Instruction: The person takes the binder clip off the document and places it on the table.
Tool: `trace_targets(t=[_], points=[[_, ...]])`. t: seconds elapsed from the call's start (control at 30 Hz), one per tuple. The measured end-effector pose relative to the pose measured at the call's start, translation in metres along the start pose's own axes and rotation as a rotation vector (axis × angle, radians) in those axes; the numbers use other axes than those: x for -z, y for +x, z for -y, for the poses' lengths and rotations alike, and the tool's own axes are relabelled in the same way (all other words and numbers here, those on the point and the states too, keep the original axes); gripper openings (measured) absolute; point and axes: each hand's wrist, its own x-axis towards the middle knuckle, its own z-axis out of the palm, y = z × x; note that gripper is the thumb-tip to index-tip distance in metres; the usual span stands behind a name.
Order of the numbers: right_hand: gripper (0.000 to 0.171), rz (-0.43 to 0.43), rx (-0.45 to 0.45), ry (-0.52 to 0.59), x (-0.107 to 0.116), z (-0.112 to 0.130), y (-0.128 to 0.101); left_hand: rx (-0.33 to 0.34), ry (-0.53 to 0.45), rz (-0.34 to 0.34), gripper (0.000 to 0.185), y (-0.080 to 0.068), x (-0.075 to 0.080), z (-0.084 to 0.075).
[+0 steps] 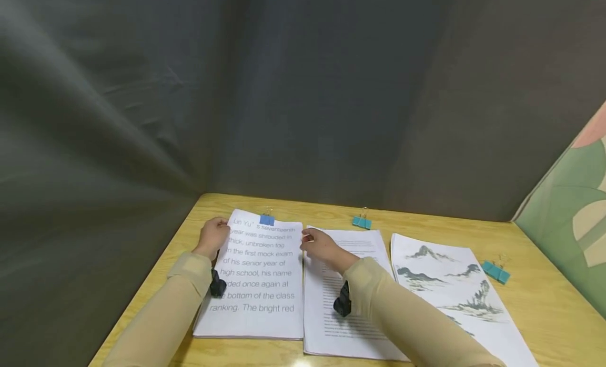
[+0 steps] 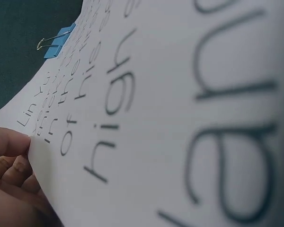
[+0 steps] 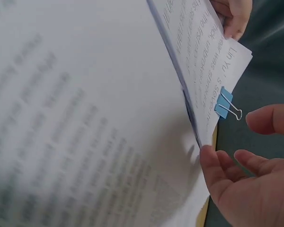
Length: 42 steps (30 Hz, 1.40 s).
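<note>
A stack of large-print sheets (image 1: 255,325) is raised at its far end, a blue binder clip (image 1: 267,220) clamped on its top edge. My left hand (image 1: 210,240) pinches the stack's left edge near the top corner; the left wrist view shows the thumb side at the paper edge and the other fingers (image 2: 19,170) curled beneath. At the opposite edge, my right hand (image 1: 324,247) touches the paper with a fingertip. In the right wrist view its thumb (image 3: 270,119) stands apart from the sheets, beside the clip's wire handles.
A small-print stack (image 1: 350,325) lies under my right forearm, with a teal binder clip (image 1: 362,222) at its top. Farther right is a stack with a mountain ink painting (image 1: 440,262), another teal clip (image 1: 496,271) beside it. Dark curtain (image 1: 331,93) backs the wooden table (image 1: 544,304).
</note>
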Motion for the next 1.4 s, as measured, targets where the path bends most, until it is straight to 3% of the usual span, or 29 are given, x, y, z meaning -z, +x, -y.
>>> trace_targets(t=[0.2, 0.73, 1.07, 1.4], points=[[0.050, 0.003, 0.034, -0.066, 0.007, 0.009, 0.007, 0.022, -0.029, 0.003, 0.036, 0.002, -0.003, 0.002], [0.046, -0.063, 0.110, -0.156, 0.006, 0.019, 0.032, -0.001, -0.096, 0.013, 0.032, -0.012, -0.019, -0.002], [0.045, -0.069, 0.131, -0.273, 0.003, 0.036, 0.047, -0.009, -0.107, 0.016, 0.033, -0.023, -0.018, -0.011], [0.057, -0.033, 0.093, -0.273, 0.000, 0.044, 0.055, -0.039, -0.131, 0.051, 0.032, -0.029, -0.023, -0.011]])
